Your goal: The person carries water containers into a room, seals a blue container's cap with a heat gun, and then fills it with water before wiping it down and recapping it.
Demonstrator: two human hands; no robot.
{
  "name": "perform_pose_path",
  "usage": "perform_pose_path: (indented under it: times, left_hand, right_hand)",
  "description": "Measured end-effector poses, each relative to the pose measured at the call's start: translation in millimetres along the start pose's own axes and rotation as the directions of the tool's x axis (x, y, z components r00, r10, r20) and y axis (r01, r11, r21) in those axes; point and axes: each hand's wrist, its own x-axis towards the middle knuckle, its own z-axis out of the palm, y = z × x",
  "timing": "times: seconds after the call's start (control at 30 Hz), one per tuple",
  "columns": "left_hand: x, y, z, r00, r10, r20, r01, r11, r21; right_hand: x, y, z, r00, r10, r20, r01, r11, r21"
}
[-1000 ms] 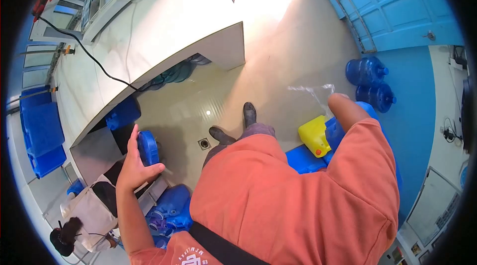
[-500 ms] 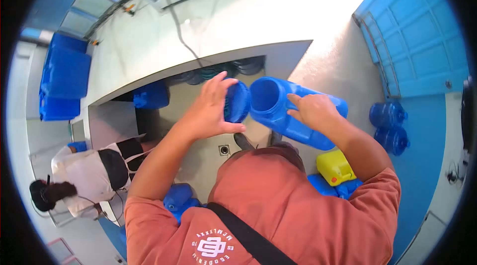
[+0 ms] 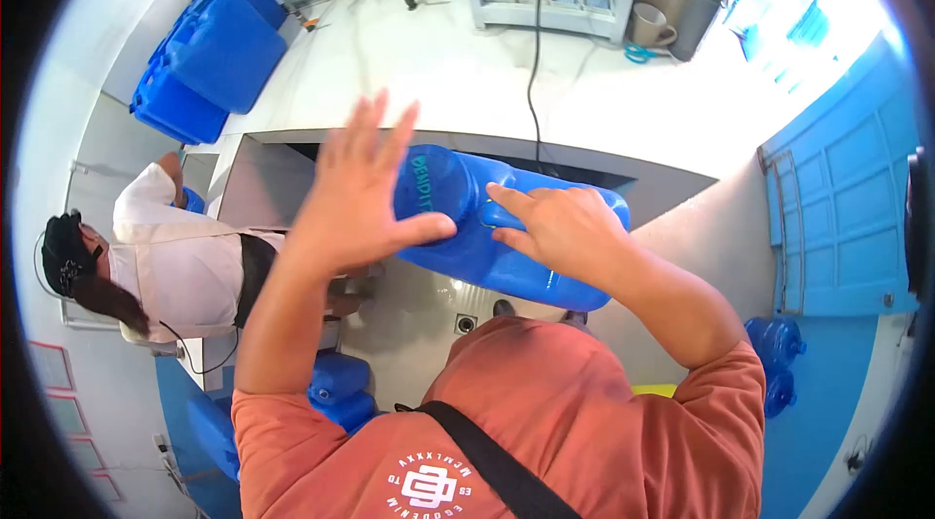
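A large blue plastic jug (image 3: 584, 287) is held in front of my chest, over the floor. Its wide round blue cap (image 3: 429, 186), marked with raised greenish letters, sits over the mouth. My left hand (image 3: 353, 193) is spread beside the cap, its thumb at the cap's near edge and its fingers raised and slightly blurred. With my right hand (image 3: 570, 227) I grip the jug by its handle, fingers wrapped round it; part of the handle is hidden beneath them.
A white counter (image 3: 341, 81) runs ahead, holding blue jugs (image 3: 219, 56), a shelf unit (image 3: 555, 8) and a mug (image 3: 651, 24). A co-worker (image 3: 195, 256) is on the left. More blue containers (image 3: 341, 388) stand on the floor; a blue door (image 3: 838, 188) is at right.
The cap has gone from my left hand's grasp, apart from the mouth, onto the jug's opening. My left fingers have spread. The jug has shifted left in view, and the view has turned.
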Motion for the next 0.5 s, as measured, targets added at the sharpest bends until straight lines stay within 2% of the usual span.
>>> perform_pose_path:
  times: [0.1,0.17,0.2,0.27,0.3,0.33,0.37,0.4,0.43,0.47,0.5]
  left_hand:
    - [-15.6,-36.9,-19.5,0.999,-0.032,0.028,0.03,0.997,0.078]
    - [-12.6,-65.2,-32.6,1.0,0.001,-0.029,0.0,1.0,0.004]
    - [-8.0,-77.5,-45.0,0.931,-0.066,-0.358,0.0,0.983,-0.181]
    - [-9.8,-84.6,-94.2,0.779,-0.148,-0.61,-0.091,0.935,-0.342]
    - [-9.5,-81.6,-108.3,0.731,-0.156,-0.665,-0.11,0.934,-0.34]
    - [-6.0,-76.6,-107.2,0.728,-0.149,-0.669,-0.119,0.934,-0.338]
    - [0.4,-67.2,-104.1,0.737,-0.152,-0.659,-0.184,0.892,-0.412]
    - [7.3,-58.6,-99.5,0.747,-0.149,-0.647,-0.249,0.84,-0.481]
    - [14.4,-53.1,-89.1,0.784,-0.076,-0.616,-0.289,0.833,-0.471]
    - [23.4,-46.8,-82.1,0.783,-0.063,-0.619,-0.303,0.83,-0.468]
    - [33.7,-40.3,-76.2,0.798,0.034,-0.601,-0.281,0.904,-0.323]
  right_hand:
    - [27.0,-30.3,-28.5,0.999,-0.027,0.026,0.026,0.998,0.059]
    - [49.9,-42.4,-54.8,0.992,-0.051,-0.112,0.064,0.991,0.114]
    - [62.3,-43.4,-68.3,0.991,-0.043,-0.126,0.056,0.993,0.105]
    - [87.5,-42.5,-94.3,0.929,-0.019,-0.37,0.105,0.971,0.215]
    - [100.3,-42.0,-112.7,0.925,0.005,-0.381,0.098,0.963,0.253]
    - [114.2,-40.1,-130.8,0.92,0.029,-0.39,0.093,0.953,0.29]
    - [131.1,-38.2,-144.8,0.917,0.033,-0.398,0.089,0.955,0.284]
    - [149.2,-36.6,-157.4,0.931,0.01,-0.364,0.132,0.923,0.362]
    - [164.8,-35.1,-167.2,0.942,-0.014,-0.334,0.169,0.883,0.438]
    - [179.7,-36.6,-171.8,0.962,-0.042,-0.271,0.184,0.833,0.522]
    - [192.6,-37.4,-175.8,0.974,-0.076,-0.212,0.192,0.775,0.602]
